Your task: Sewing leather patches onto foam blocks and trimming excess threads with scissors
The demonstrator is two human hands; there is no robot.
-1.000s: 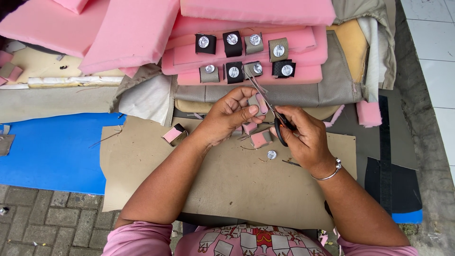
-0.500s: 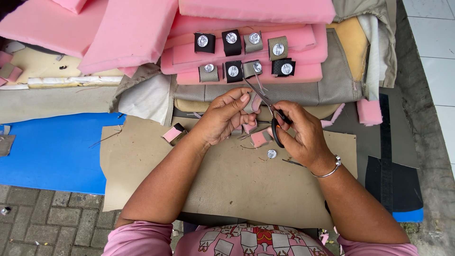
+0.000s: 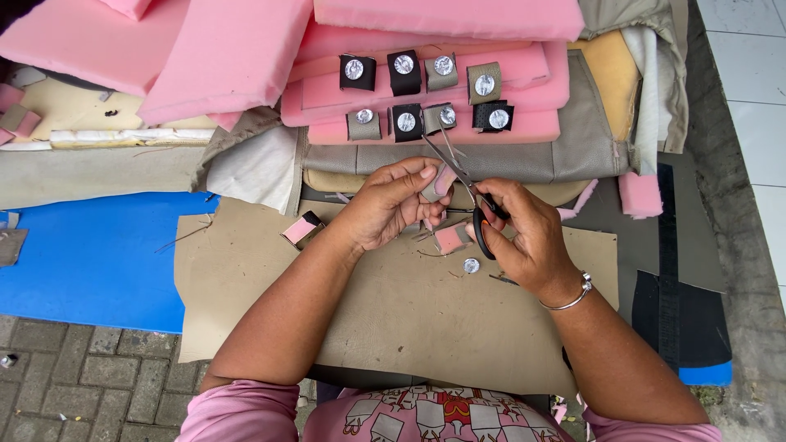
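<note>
Here, left hand (image 3: 391, 203) pinching foam-backed scrap (image 3: 440, 182), right hand (image 3: 524, 233) gripping steel scissors (image 3: 458, 172)

Eight covered buttons (image 3: 426, 96) on pink foam — four dark, four grey, one pair of scissors (image 3: 467, 190), one loose silver disc (image 3: 471, 265)

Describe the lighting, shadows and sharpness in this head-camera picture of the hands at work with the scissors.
Head view: soft, even daylight, with only faint shadows under the left hand and right hand; small glints on the metal discs and scissors; hands and pink foam look sharp; the edges bend slightly from the wide lens.
</note>
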